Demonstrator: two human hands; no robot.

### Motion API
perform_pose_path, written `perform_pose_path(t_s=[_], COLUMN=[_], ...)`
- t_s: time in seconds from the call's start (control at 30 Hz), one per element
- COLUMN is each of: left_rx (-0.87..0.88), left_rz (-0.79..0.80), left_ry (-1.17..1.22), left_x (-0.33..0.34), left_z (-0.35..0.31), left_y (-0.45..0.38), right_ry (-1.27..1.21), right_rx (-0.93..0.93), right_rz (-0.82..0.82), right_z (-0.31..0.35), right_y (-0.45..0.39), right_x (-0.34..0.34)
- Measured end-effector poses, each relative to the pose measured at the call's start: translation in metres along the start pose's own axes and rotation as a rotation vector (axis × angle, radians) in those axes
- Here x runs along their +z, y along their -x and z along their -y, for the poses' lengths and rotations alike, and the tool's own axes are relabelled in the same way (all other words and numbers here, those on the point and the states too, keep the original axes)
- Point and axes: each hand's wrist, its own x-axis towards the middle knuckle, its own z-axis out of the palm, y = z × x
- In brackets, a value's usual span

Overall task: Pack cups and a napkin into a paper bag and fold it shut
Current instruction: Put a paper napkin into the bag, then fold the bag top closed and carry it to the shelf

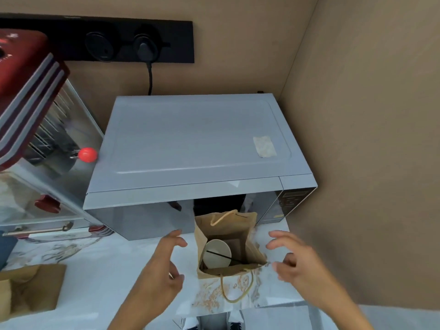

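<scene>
A brown paper bag (251, 231) with twisted paper handles stands open on the marble counter (100, 277), just in front of the microwave. Inside it lies a white cup (217, 254) with a thin dark stick or straw across its top. My left hand (164, 263) hovers just left of the bag, fingers spread, holding nothing. On the bag's right side my right hand (294, 258) hovers the same way, fingers apart and empty. Neither hand touches the bag. No napkin is visible.
A grey microwave (190, 144) fills the counter behind the bag, plugged into a black wall socket strip (142, 44). A red and glass appliance (35, 129) stands at the left. Another brown paper item (31, 289) lies at the counter's front left. A tan wall closes the right side.
</scene>
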Motion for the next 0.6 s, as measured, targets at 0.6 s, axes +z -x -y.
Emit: perform_pose_path(t_s=[0.6], left_rx=[-0.028], left_rz=[-0.209], left_ry=[0.651], left_x=[0.028], left_z=[-0.023], left_y=[-0.009], right_ry=[-0.664], right_rx=[-0.036], right_rz=[-0.038], right_z=[-0.015], right_y=[-0.025], right_x=[0.039])
